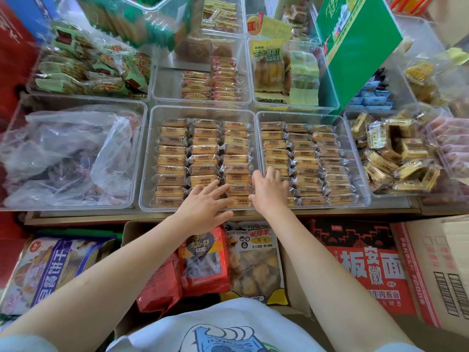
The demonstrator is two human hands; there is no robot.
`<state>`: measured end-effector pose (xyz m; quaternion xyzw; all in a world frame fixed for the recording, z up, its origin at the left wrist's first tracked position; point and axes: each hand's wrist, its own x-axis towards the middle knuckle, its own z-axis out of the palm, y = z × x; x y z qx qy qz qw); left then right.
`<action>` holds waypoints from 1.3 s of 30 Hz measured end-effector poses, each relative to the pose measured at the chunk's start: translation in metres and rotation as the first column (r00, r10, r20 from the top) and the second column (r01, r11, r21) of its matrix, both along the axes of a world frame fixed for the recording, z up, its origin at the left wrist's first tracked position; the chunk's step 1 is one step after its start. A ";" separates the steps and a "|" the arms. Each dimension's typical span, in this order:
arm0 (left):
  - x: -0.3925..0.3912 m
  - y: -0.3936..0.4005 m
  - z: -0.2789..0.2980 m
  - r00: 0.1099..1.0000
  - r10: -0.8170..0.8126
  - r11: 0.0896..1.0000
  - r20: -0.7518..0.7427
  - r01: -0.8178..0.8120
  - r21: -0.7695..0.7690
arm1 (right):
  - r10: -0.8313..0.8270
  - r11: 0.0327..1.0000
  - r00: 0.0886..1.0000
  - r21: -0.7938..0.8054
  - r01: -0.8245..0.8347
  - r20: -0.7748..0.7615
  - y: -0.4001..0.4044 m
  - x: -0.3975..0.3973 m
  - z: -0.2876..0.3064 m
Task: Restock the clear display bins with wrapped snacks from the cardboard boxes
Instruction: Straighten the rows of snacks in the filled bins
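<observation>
The middle bin (198,113), a clear tray at the front of the counter (101,216), serves as landmark: it carries three tidy columns of tan wrapped snacks (175,161), nearly full. Just right of it, touching rim to rim, the right-hand bin (355,118) holds the same snacks in three columns. Left of it a bin (83,101) is stuffed with crumpled clear plastic bags (66,153); behind it stand partly filled bins of other wrapped cakes. Below it, off the counter, an open cardboard box (127,229) holds large retail snack bags, a red one (203,260) and a yellow-printed one (253,260). The left hand (205,201) lies flat, fingers straight, pressing the nearest packets of the landmark's right column, its grip open. The right hand (270,191) rests across the shared rims, fingers curled onto the near-left packets of the neighbouring bin; whether its grip pinches one I cannot tell. This looks like squaring the rows, best done with light, even pressure, nudging packets flush so labels face up and none rides over the rim.
</observation>
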<state>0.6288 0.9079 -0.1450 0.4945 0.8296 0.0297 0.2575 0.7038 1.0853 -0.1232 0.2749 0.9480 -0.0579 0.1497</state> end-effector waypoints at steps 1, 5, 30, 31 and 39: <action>0.001 0.002 0.001 1.000 -0.002 1.000 -0.004 0.001 -0.010 | 0.004 1.000 1.000 -0.021 -0.005 -0.016 0.000 0.000 0.000; -0.001 0.004 0.005 0.999 -0.034 0.999 -0.040 0.032 -0.037 | -0.077 0.972 0.990 -0.231 0.047 -0.122 0.005 0.006 -0.003; -0.026 0.027 -0.002 0.994 0.094 0.996 -0.048 -0.094 -0.003 | -0.169 0.985 0.925 -0.090 0.147 -0.341 0.016 -0.033 -0.028; -0.025 0.026 -0.004 0.995 0.091 0.996 -0.047 -0.092 -0.004 | -0.197 0.980 0.914 -0.109 0.170 -0.353 0.015 -0.030 -0.030; -0.023 0.024 -0.008 0.995 0.089 0.995 -0.034 -0.088 0.041 | -0.084 0.994 0.918 0.029 0.103 -0.388 0.010 -0.023 -0.037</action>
